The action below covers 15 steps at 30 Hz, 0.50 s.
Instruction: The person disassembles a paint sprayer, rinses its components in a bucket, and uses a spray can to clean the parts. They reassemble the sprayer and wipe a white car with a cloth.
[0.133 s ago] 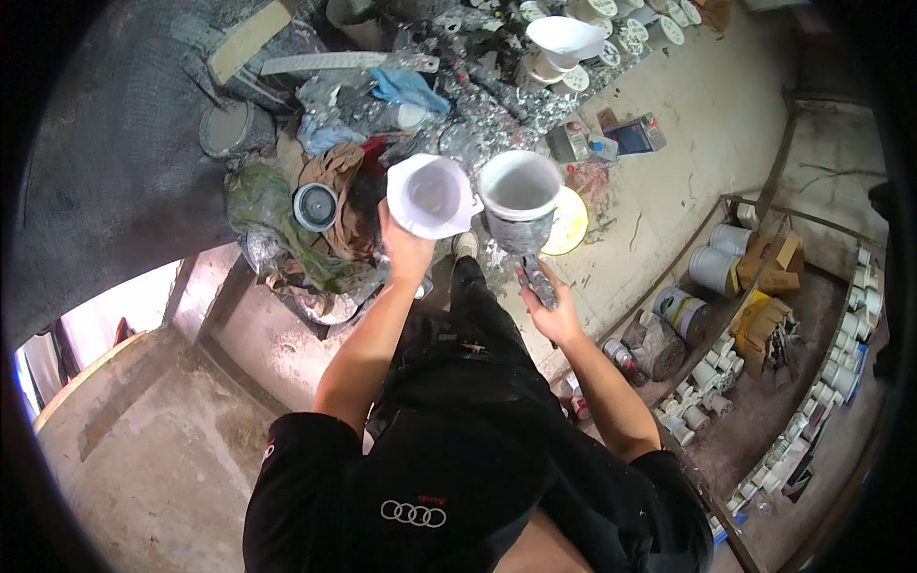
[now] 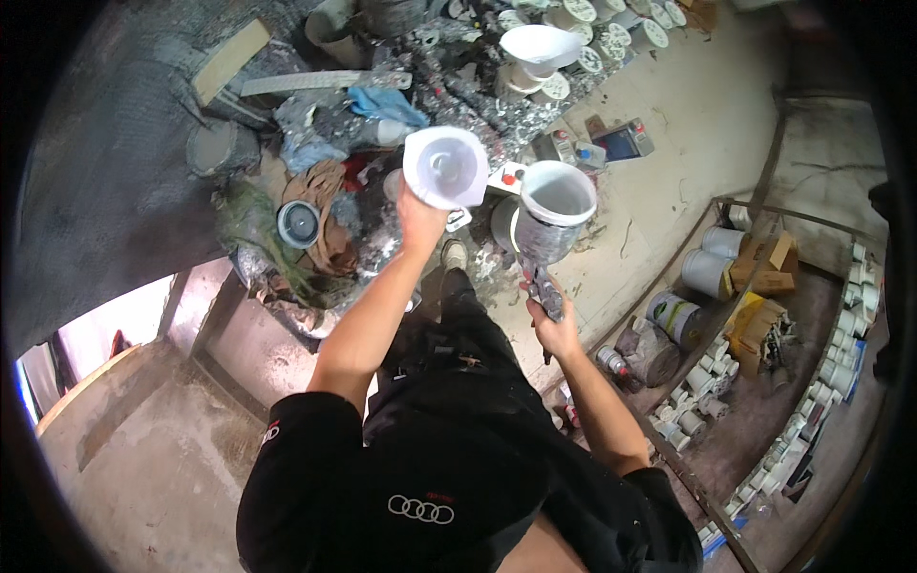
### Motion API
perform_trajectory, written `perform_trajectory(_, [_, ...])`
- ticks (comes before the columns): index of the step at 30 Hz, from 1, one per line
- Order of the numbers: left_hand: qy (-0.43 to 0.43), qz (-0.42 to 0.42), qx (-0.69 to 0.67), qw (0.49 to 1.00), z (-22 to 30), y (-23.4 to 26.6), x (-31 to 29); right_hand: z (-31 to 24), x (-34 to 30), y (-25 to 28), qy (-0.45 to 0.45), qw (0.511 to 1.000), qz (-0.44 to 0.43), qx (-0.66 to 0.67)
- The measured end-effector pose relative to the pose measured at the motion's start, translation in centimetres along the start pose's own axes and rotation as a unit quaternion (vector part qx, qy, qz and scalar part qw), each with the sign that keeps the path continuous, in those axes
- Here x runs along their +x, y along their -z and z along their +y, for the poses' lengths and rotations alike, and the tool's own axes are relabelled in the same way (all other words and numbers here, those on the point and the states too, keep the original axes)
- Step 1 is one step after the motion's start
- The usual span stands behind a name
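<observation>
My left hand (image 2: 421, 224) is closed round the side of a white cone-shaped paint strainer (image 2: 468, 175), its wide mouth facing up. To its right, my right hand (image 2: 556, 329) grips the handle of a paint-spattered spray gun (image 2: 543, 239). The gun's large open cup (image 2: 559, 191) stands on top, pale inside and slightly tilted. The strainer and the cup are apart, side by side. Behind the gun, part of a round can (image 2: 503, 224) shows.
A cluttered, paint-stained bench holds rags (image 2: 387, 107), an open tin (image 2: 298, 224) and another white strainer (image 2: 541, 48) among lidded tubs. Metal cans (image 2: 626, 140) stand on the floor beyond. At right, a low frame (image 2: 659, 439) borders shelves with buckets (image 2: 707, 272) and cardboard boxes (image 2: 772, 265).
The strainer has moved up and slightly right, and the spray gun has moved right, widening the gap between them. The background has shifted a little left. Both hands keep their hold.
</observation>
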<state>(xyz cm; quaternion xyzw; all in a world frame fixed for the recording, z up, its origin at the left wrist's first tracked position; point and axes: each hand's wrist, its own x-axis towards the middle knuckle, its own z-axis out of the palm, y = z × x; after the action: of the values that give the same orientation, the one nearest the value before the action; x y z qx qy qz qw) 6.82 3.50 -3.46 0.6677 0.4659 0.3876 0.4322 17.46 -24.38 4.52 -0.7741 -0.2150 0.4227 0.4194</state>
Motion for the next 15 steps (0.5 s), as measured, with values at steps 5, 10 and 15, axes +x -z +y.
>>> perform_trajectory(5, [-0.026,-0.001,-0.002,1.0,-1.0,-8.2,6.1,0.5,-1.5,2.2,-0.036,0.995,0.077,0.047])
perform_trajectory(10, [-0.022,-0.029,0.036,0.999,-3.0,-11.0,7.3,2.2,-3.2,3.7,-0.113,0.987,0.099,0.065])
perform_trajectory(15, [0.089,0.05,-0.043,0.994,-1.3,-6.5,3.3,2.8,-2.6,4.0,-0.118,0.988,0.075,0.064])
